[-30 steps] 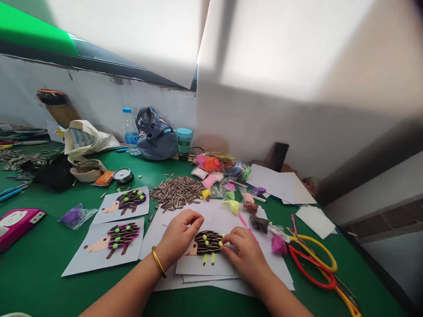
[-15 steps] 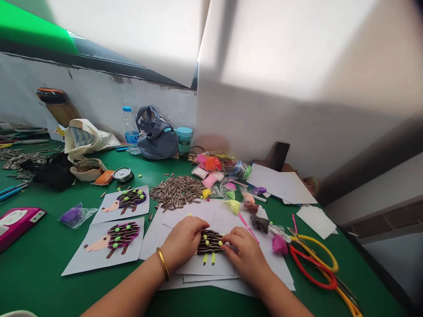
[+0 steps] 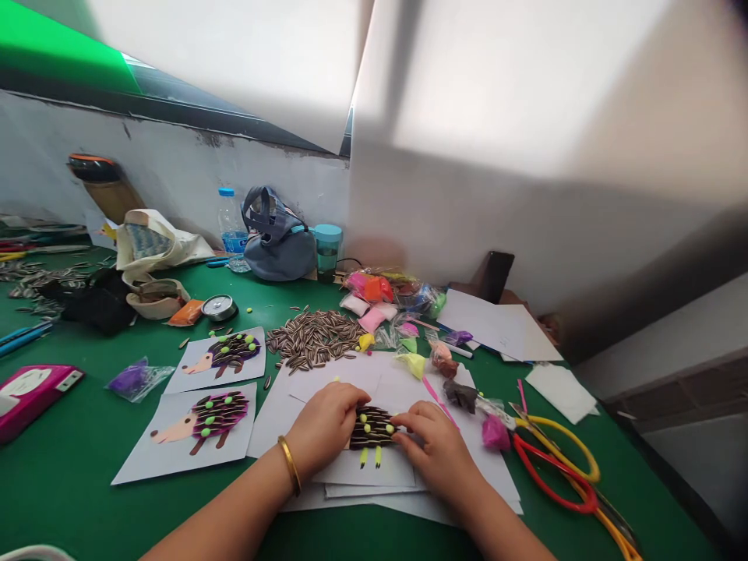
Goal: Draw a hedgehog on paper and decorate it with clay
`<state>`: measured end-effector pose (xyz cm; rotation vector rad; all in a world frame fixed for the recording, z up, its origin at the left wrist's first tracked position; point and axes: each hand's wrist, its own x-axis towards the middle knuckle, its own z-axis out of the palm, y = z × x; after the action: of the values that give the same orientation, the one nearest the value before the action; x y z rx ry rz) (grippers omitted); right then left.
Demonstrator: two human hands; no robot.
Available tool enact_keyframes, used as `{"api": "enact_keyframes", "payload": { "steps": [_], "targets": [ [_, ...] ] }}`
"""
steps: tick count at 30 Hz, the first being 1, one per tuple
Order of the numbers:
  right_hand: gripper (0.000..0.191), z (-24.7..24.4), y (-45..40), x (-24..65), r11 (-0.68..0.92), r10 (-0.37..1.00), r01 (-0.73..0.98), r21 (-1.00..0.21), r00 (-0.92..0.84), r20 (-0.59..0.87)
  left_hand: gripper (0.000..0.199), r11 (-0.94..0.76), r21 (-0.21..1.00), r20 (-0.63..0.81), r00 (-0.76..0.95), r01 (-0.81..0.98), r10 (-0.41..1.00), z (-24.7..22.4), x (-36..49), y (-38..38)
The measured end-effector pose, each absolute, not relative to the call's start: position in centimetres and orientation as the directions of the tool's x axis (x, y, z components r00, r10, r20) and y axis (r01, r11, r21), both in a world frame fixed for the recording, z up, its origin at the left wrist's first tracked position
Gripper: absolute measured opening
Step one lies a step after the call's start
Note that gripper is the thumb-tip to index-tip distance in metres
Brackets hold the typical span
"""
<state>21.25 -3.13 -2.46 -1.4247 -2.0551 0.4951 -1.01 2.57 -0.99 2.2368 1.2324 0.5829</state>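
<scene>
A dark hedgehog body of seeds (image 3: pixel 372 428), dotted with small yellow-green balls and with two yellow-green legs below, lies on white paper (image 3: pixel 386 473). My left hand (image 3: pixel 330 428), with a gold bangle at the wrist, rests over its left side with fingers bent together; whatever is under them is hidden. At the right edge, my right hand (image 3: pixel 432 440) has thumb and index finger apart, the fingertips beside a yellow-green ball (image 3: pixel 390 429) that sits on the seeds. Two hedgehog pictures (image 3: pixel 219 417) (image 3: pixel 237 352) lie to the left.
Behind the paper is a seed pile (image 3: pixel 315 336), with bagged coloured clay (image 3: pixel 374 290) beside it. Red and yellow scissors (image 3: pixel 555 475) lie at the right, a pink box (image 3: pixel 35 397) at the far left. A blue bag (image 3: pixel 280 253) and bottle (image 3: pixel 232 234) stand by the wall.
The whole view has shifted very slightly. My right fingertips have eased a little off the yellow-green ball at the body's right edge; my left hand stays in place.
</scene>
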Motion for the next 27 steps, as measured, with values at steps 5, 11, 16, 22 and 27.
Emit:
{"api": "enact_keyframes", "payload": {
  "steps": [5, 11, 16, 22, 27],
  "targets": [
    [0.015, -2.4, -3.0, 20.8, 0.375, 0.925, 0.716, -0.589, -0.249, 0.286, 0.036, -0.444, 0.622, 0.103, 0.495, 0.645, 0.863, -1.0, -1.0, 2.6],
    [0.014, -2.3, -2.9, 20.9, 0.368, 0.929, 0.697, -0.615, -0.249, 0.274, 0.035, -0.422, 0.643, 0.097, 0.479, 0.639, 0.872, -1.0, -0.9, 2.7],
    [0.021, -2.4, -2.4, 22.5, 0.322, 0.944, 0.685, -0.654, -0.179, 0.277, 0.034, -0.361, 0.709, 0.152, 0.368, 0.606, 0.917, -0.6, -1.9, 3.5],
    [0.022, -2.9, -2.1, 22.7, 0.252, 0.961, 0.805, -0.537, -0.143, 0.237, 0.025, -0.323, 0.622, 0.158, 0.29, 0.713, 0.944, 0.5, -4.5, 4.6],
    [0.02, -2.7, -2.1, 22.0, 0.238, 0.968, 0.816, -0.526, -0.153, 0.2, 0.018, -0.358, 0.445, -0.021, 0.409, 0.821, 0.912, 1.0, -5.2, 3.6]
  ]
}}
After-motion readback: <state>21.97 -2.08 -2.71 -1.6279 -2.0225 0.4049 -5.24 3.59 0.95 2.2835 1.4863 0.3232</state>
